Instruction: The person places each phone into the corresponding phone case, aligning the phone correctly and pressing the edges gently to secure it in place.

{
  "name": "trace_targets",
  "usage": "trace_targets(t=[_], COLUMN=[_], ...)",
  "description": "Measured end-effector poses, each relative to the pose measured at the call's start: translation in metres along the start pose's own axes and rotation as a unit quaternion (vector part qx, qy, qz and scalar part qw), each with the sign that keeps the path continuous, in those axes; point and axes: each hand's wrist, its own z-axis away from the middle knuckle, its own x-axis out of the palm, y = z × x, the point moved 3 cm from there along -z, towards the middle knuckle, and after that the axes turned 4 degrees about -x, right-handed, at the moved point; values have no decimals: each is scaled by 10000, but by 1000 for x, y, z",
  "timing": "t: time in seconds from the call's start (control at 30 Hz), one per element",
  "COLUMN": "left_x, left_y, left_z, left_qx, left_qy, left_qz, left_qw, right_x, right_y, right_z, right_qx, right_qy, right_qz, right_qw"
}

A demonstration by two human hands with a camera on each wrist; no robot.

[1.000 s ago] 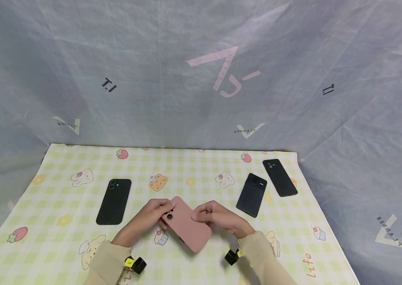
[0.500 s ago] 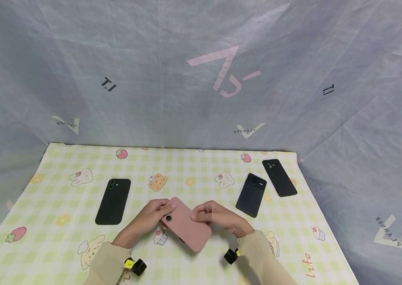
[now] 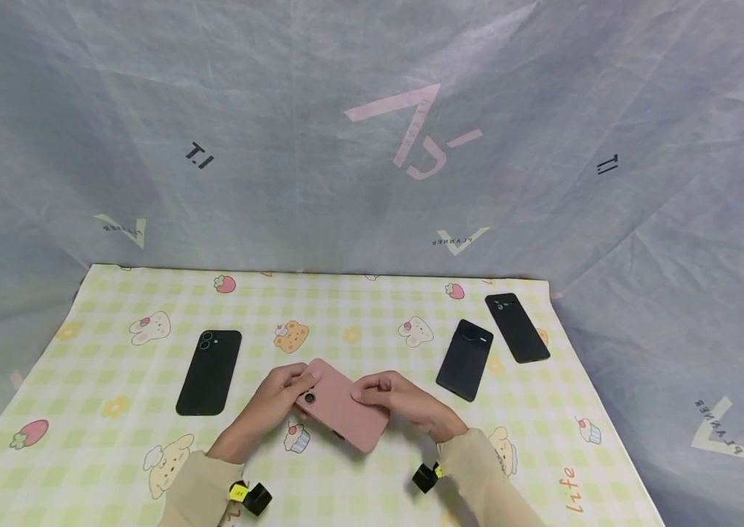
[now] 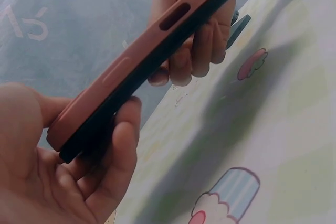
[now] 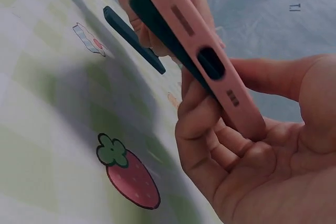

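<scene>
Pink case: (image 3: 346,413) held clear of the table (image 3: 95,380), over its near middle; back faces up, camera end points far left.
Dark slab: (image 4: 152,64) lies along the underside of the case and projects past the pink wall; how far it is seated I cannot tell.
Left hand: (image 3: 282,389) grips the camera end, thumb on the pink back, fingers curled beneath the dark slab.
Right hand: (image 3: 405,401) grips the right edge, thumb on the back, fingers bent underneath.
Left black phone: (image 3: 209,373) flat on the table, well apart from the left hand, two round lenses at its far end.
Right dark phone: (image 3: 466,361) flat, tilted toward the far right, beyond the right hand.
Far right black slab: (image 3: 518,328) flat, just beside the right dark phone, openings or lenses at its far end.
Table cover: green-and-white check with cartoon prints.
Wrists: beige sleeves (image 3: 203,489), a small black box (image 3: 257,499) at each.
Backdrop: grey fabric (image 3: 319,197) behind the table.
</scene>
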Motion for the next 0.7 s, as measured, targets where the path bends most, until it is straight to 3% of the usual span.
trace_targets(t=[0.43,0.7], left_x=[-3,-6], left_y=[3,1], left_z=[-2,-3], left_qx=[-345,-331], left_qy=[979,1544], left_qz=[630,627], left_qw=[9926,9855], right_x=[-5,-6], right_y=[2,4], right_z=[-2,-2], right_qx=[-314,-326], right_qy=[743,1014], right_qz=[-763,-1117], right_qw=[9938,9880])
